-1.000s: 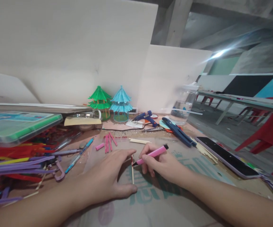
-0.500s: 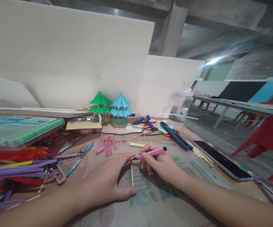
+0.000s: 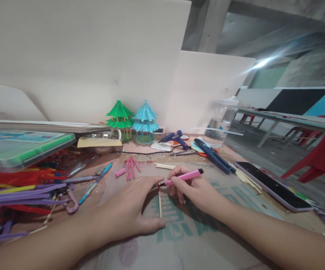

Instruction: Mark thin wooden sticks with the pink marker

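Observation:
A pink marker (image 3: 187, 175) is in my right hand (image 3: 197, 189), its dark tip against the upper end of a thin wooden stick (image 3: 160, 205). That upper end is coloured reddish pink; lower down the wood is bare. My left hand (image 3: 135, 206) holds the stick lengthwise between forefinger at the far end and thumb at the near end, over a plastic sheet (image 3: 145, 247) printed with green characters. Beyond the left hand lie several pink sticks (image 3: 128, 168) and a pink marker cap (image 3: 120, 173). Plain sticks (image 3: 165, 166) rest behind my right hand.
Green (image 3: 119, 120) and blue (image 3: 145, 122) model pavilions stand at the back, beside a glue gun (image 3: 175, 138). Blue pliers-like cutters (image 3: 214, 155), a phone (image 3: 271, 185) and a water bottle (image 3: 220, 122) are on the right. Purple and red strips (image 3: 24, 197) crowd the left, near a blue pen (image 3: 96, 183).
The camera view has shifted slightly, so the scene sits a little differently. Both hands keep their hold, and the marker tip stays at the stick's upper end.

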The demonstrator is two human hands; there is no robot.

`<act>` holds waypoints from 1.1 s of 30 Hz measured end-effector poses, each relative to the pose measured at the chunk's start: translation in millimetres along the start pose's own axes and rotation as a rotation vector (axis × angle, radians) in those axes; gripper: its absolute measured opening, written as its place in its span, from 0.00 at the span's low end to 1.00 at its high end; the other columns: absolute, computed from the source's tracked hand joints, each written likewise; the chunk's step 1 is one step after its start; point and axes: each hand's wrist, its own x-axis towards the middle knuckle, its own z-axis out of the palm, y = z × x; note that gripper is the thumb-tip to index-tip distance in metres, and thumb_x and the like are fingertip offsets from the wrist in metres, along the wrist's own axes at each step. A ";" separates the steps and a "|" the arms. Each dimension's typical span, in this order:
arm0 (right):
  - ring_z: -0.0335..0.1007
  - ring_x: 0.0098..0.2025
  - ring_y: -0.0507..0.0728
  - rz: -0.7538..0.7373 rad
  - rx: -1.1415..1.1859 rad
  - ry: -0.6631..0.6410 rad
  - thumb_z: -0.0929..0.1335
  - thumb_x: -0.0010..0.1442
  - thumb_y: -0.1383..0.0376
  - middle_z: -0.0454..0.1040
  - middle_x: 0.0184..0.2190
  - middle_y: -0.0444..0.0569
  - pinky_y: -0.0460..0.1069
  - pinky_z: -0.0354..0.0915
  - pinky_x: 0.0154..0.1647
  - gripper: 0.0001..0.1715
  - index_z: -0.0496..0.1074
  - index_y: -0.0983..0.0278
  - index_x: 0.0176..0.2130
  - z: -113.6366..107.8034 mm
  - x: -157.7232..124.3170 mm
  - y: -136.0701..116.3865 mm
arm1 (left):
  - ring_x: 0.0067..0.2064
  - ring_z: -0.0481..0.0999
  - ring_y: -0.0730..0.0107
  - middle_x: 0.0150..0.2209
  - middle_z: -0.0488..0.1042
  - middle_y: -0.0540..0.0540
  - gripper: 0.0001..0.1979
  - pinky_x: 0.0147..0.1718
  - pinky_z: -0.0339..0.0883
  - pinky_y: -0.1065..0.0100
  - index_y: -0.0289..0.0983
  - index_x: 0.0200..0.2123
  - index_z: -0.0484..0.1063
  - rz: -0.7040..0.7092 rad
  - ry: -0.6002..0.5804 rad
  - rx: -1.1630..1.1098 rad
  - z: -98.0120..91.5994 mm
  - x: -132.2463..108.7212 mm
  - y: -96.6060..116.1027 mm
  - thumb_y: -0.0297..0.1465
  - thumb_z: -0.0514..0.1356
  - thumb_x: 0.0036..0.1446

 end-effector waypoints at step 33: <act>0.63 0.20 0.49 -0.013 -0.075 0.031 0.62 0.63 0.56 0.64 0.20 0.39 0.45 0.62 0.23 0.13 0.64 0.63 0.38 -3.5 -1.1 3.8 | 0.56 0.71 0.48 0.56 0.71 0.42 0.35 0.52 0.69 0.52 0.43 0.58 0.62 0.008 0.011 -0.009 -2.3 0.3 1.4 0.36 0.68 0.46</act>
